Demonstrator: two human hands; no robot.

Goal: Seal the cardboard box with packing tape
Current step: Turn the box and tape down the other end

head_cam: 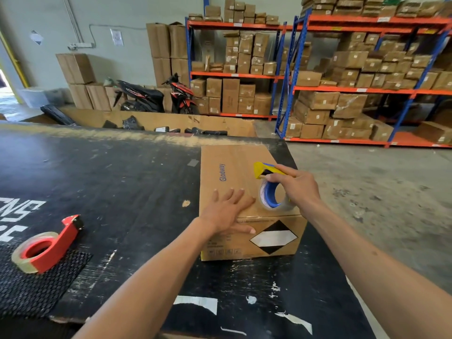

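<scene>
Orange-and-blue racks (362, 90) stacked with cartons line a pale wall (102, 15) above grey concrete floor (381, 192); two motorbikes (156, 96) stand parked.

Right hand (294, 185) fingers (275, 176) cover the tape dispenser (265, 170) grip; small print on the cardboard box (241, 172) beneath the left hand (226, 211) fingertips is illegible

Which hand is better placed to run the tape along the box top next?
Right. The right hand grips the blue-and-yellow tape dispenser on the brown cardboard box; the left hand lies flat, steadying the top.
</scene>
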